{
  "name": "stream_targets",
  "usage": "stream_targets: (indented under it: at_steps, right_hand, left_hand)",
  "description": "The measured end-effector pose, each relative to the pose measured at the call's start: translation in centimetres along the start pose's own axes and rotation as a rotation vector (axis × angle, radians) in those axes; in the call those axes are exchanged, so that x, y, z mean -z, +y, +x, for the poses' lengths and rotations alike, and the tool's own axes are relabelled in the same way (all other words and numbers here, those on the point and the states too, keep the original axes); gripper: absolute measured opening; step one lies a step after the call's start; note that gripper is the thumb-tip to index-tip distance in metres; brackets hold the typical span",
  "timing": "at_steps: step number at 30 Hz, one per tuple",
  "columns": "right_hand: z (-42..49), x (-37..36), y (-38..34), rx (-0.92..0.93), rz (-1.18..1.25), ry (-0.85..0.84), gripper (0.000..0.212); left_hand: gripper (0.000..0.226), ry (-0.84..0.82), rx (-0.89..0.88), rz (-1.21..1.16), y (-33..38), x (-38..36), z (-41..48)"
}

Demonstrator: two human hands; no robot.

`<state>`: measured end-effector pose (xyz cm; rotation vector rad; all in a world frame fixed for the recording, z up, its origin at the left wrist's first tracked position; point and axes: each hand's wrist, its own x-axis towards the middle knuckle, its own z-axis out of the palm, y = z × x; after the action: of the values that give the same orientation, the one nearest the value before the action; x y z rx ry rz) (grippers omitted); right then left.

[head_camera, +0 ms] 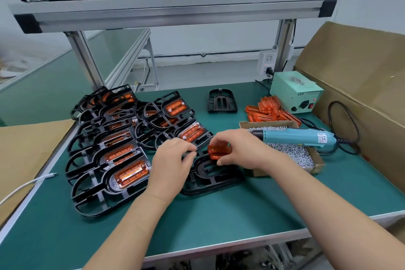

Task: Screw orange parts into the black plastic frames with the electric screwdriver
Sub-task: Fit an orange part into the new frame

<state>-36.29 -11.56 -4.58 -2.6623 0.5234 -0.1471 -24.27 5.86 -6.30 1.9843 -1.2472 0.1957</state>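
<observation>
A black plastic frame (213, 178) lies flat on the green mat in front of me. My left hand (171, 164) rests on its left side, fingers curled at the frame's upper edge. My right hand (238, 149) pinches an orange part (219, 151) just above the frame's oval opening. The teal electric screwdriver (298, 137) lies across a cardboard tray of screws (306, 155) to the right, untouched. More loose orange parts (269, 112) are piled behind the tray.
Several finished frames with orange parts (122, 151) are stacked in rows on the left. A lone black frame (222, 101) sits at the back. A green power box (295, 94) and an open cardboard box (361, 85) stand at right. A white cable (26, 186) crosses the left edge.
</observation>
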Motion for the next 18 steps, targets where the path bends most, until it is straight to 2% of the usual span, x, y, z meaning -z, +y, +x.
stream_targets:
  at_steps: [6, 11, 18]
  right_hand:
    - [0.4, -0.5, -0.4, 0.098, -0.075, -0.055, 0.041]
    - [0.5, -0.6, -0.9, 0.173, -0.091, -0.096, 0.045]
    - [0.1, -0.7, -1.4, 0.133, -0.029, -0.143, 0.047]
  left_hand:
    - [0.017, -0.178, 0.053, 0.101, 0.1, -1.1, 0.5]
    - [0.014, -0.201, 0.071, 0.107, 0.1, -1.7, 0.6]
    - [0.013, -0.274, 0.021, 0.155, 0.0, -2.2, 0.3]
